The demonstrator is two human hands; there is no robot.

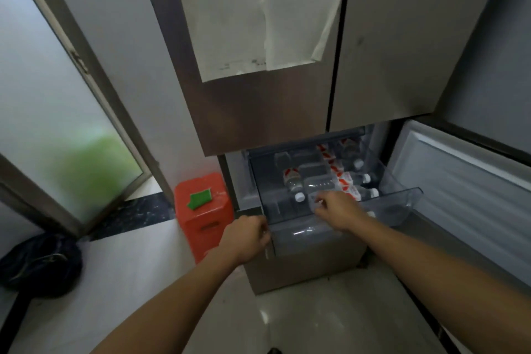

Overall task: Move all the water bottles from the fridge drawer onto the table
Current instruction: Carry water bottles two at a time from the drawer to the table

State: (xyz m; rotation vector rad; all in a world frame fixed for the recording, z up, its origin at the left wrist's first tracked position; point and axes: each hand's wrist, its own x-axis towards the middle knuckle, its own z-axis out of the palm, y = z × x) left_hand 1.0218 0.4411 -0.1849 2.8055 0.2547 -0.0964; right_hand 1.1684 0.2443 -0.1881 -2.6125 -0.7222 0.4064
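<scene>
Water bottles (349, 181) in drawer (402, 201) | left hand (247, 236) curled on drawer corner | right hand (337, 210) grip unclear | red bin (204, 210) beside

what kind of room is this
Probably a home kitchen or a corner beside one. A tall multi-door fridge stands with its lower drawer pulled out, full of water bottles; a red plastic stool and tiled floor sit alongside.

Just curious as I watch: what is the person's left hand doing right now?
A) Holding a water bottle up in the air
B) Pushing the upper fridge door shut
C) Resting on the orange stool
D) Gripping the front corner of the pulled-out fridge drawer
D: the left hand is closed on the front left corner of the clear fridge drawer, while the right hand reaches in among the water bottles.
</scene>
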